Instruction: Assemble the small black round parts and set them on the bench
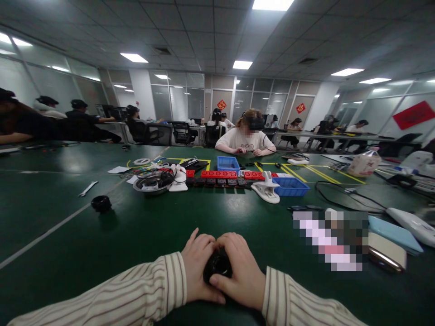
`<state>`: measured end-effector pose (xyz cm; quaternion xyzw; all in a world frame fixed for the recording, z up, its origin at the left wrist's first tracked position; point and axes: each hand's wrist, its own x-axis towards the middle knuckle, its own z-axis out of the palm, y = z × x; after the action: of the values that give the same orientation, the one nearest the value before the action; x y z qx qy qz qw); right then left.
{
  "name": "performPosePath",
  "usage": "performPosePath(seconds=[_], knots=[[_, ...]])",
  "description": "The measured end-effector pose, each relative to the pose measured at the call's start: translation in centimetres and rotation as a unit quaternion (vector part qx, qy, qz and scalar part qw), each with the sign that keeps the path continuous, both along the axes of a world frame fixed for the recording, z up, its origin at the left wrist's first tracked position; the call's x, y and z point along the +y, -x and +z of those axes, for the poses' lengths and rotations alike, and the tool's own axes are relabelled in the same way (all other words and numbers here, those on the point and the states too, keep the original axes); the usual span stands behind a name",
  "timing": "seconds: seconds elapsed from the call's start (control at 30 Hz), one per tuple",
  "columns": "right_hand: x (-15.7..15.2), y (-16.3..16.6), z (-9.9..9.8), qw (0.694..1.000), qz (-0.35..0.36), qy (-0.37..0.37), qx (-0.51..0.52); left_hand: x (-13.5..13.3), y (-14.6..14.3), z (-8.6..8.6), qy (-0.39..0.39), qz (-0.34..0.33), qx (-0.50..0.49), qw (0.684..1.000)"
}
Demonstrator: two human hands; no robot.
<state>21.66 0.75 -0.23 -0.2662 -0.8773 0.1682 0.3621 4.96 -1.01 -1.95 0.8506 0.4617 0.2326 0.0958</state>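
Note:
Both my hands sit close together at the near edge of the green table (142,235), wrapped around a small black round part (217,266). My left hand (200,267) curls over its left side and my right hand (242,271) covers its right side and top, thumb pressed under it. Most of the part is hidden by my fingers. Striped sleeves cover both forearms.
A similar black round part (101,203) and a wrench (87,188) lie to the left. Farther back are a metal bowl (152,183), red and black blocks (220,177), two blue bins (290,186) and white clamps (267,189). Phones and cables lie on the right. A person (245,136) sits opposite.

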Motion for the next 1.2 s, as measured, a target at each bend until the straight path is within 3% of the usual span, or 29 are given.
performPosePath(seconds=[0.1,0.2,0.43,0.6,0.73,1.0,1.2], knots=[[0.1,0.2,-0.3,0.998,-0.041,0.016,-0.047,0.1,-0.1,-0.1,0.016,0.008,-0.002,1.0],[0.0,0.2,-0.1,0.996,-0.034,0.025,-0.078,0.5,0.1,-0.3,0.04,0.003,-0.004,0.999],[-0.5,0.1,1.0,0.991,0.124,-0.041,-0.033,1.5,0.8,-0.5,0.063,-0.061,-0.009,0.996],[-0.5,-0.1,1.2,0.978,0.188,-0.084,-0.018,1.3,0.7,-0.5,0.046,-0.05,-0.019,0.997],[-0.4,-0.2,0.9,0.984,0.152,-0.087,0.006,0.8,0.4,-0.6,0.026,-0.042,0.015,0.999],[0.0,0.1,-0.2,0.998,-0.033,-0.046,-0.028,0.2,-0.2,0.0,0.007,0.004,-0.006,1.0],[-0.1,0.2,-0.1,0.994,-0.026,-0.038,-0.102,0.7,0.2,-0.2,0.045,-0.009,-0.008,0.999]])
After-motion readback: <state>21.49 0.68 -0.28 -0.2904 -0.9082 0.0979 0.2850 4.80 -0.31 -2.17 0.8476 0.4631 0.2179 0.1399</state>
